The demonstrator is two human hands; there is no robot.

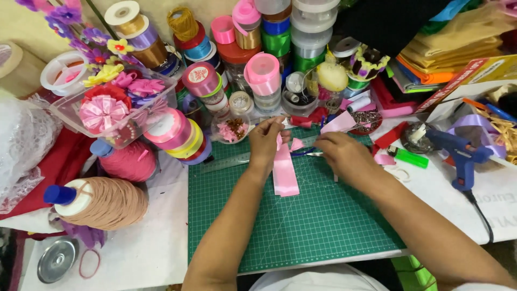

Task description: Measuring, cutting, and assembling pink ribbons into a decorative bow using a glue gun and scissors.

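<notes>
My left hand (265, 141) pinches the top of a folded pink satin ribbon strip (285, 175) that lies down the green cutting mat (312, 226). My right hand (344, 153) rests on the mat just right of it, closed on scissors with blue handles (304, 152); the blades point left toward a small cut pink ribbon piece (297, 144). A longer pink ribbon tail (339, 123) runs up behind my right hand. A metal ruler (226, 163) lies along the mat's far edge.
Many ribbon spools (262, 73) crowd the back. A clear box of ribbon flowers (116, 105) and two thread cones (110, 202) sit left. A blue glue gun (463, 153), a green lighter (409, 157) and folded fabrics (452, 48) lie right. A metal lid (56, 260) sits front left.
</notes>
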